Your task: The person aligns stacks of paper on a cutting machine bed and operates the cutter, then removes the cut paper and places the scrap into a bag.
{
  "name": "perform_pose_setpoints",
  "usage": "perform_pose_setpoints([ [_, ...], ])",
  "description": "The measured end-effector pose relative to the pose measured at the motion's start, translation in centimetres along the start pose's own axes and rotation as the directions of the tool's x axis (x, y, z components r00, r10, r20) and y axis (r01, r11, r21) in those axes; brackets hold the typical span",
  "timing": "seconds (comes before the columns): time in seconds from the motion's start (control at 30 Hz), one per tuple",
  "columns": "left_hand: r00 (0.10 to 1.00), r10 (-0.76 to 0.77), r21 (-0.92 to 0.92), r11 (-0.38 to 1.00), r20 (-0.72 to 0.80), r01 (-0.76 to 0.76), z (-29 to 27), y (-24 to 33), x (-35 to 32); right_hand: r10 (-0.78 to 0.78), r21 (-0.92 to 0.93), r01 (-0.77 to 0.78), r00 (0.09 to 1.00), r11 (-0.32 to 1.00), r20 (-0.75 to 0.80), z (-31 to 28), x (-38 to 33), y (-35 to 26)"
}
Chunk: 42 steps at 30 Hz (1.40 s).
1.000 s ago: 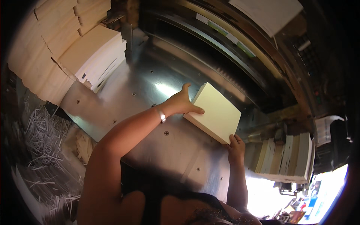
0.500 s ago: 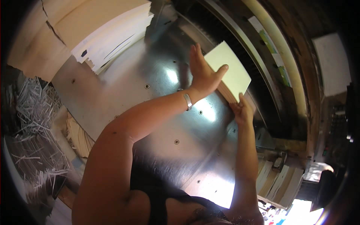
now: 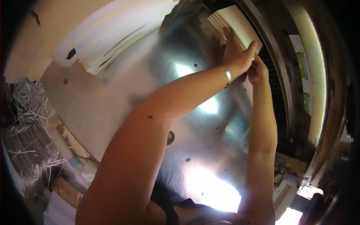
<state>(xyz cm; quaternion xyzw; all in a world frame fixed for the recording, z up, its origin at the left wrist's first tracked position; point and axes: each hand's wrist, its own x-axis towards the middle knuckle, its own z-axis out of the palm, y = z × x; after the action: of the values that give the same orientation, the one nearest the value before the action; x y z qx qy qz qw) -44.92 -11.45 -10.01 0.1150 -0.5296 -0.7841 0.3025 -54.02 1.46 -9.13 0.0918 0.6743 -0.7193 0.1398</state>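
A thick paper stack (image 3: pixel 243 23) with a pale top and layered brown and white edges lies at the far right of the metal table, against the dark slotted machine side. My left hand (image 3: pixel 239 52), with a silver band at its wrist, rests along the stack's near-left side. Its fingers stretch forward and its thumb stands apart. My right hand (image 3: pixel 258 70) is at the stack's near corner, beside the left thumb. The right fingers are curled in against that corner, and their tips are partly hidden.
The shiny metal table (image 3: pixel 150 90) has small round holes. Large tall paper piles (image 3: pixel 112 33) stand at the far left. Shredded paper strips (image 3: pixel 32 101) heap beyond the left edge. A curved metal bar (image 3: pixel 279 48) and a long light strip (image 3: pixel 317 75) run along the right.
Both hands and the paper stack have moved farther away, up and to the right in view, toward the dark slotted side. The left hand has come closer to the right hand.
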Motion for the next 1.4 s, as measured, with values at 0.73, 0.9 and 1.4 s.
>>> perform_pose_setpoints([
  [0.73, 0.993, 0.02, -0.062, 0.998, -0.115, -0.027, 0.4, -0.1, 2.5, -0.203, -0.042, 0.204, 0.979, 0.978, 0.028, 0.1, 2.6, 0.8],
  [0.9, 0.992, 0.057, -0.071, 0.995, -0.113, -0.065, 0.5, -0.7, 2.7, -0.229, -0.045, 0.23, 0.973, 0.972, 0.015, 0.5, 2.3, 1.1],
  [1.4, 0.997, 0.045, -0.026, 0.999, -0.069, -0.046, 0.5, -0.9, 2.7, -0.229, -0.051, 0.23, 0.973, 0.972, 0.008, 0.6, 2.1, 0.9],
])
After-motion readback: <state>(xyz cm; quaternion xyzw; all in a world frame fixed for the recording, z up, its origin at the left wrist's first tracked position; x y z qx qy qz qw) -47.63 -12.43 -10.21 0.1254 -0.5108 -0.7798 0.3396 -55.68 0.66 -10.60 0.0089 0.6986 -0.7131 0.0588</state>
